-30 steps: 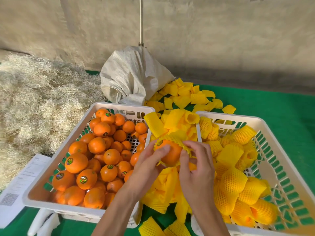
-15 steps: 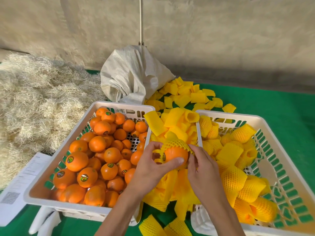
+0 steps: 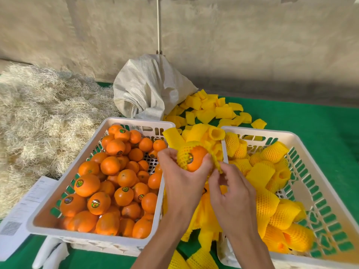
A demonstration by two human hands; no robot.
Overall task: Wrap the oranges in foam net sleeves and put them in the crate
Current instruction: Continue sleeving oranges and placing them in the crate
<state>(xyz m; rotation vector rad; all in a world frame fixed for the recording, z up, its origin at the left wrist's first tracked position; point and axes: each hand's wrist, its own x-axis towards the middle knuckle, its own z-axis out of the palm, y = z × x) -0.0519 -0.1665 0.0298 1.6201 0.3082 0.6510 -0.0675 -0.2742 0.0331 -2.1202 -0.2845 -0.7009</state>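
Orange (image 3: 195, 159), 1, half in a yellow foam sleeve (image 3: 184, 152), gripped by left hand (image 3: 181, 177) btwn 2 white crates (image 3: 134, 121); right hand (image 3: 231, 195) pinches sleeve edge. Left crate: dozens of bare oranges (image 3: 110, 165).

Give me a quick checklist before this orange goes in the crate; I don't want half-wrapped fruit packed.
1. Orange held firmly: ok, left hand grips it.
2. Sleeve covers the whole orange: not ok, the near side and sticker are bare.
3. Sleeve edge under control: ok, right hand pinches the loose edge beside the orange.
4. Room in the right crate: ok, its near right part shows bare floor.
5. Sleeve untorn: cannot tell.
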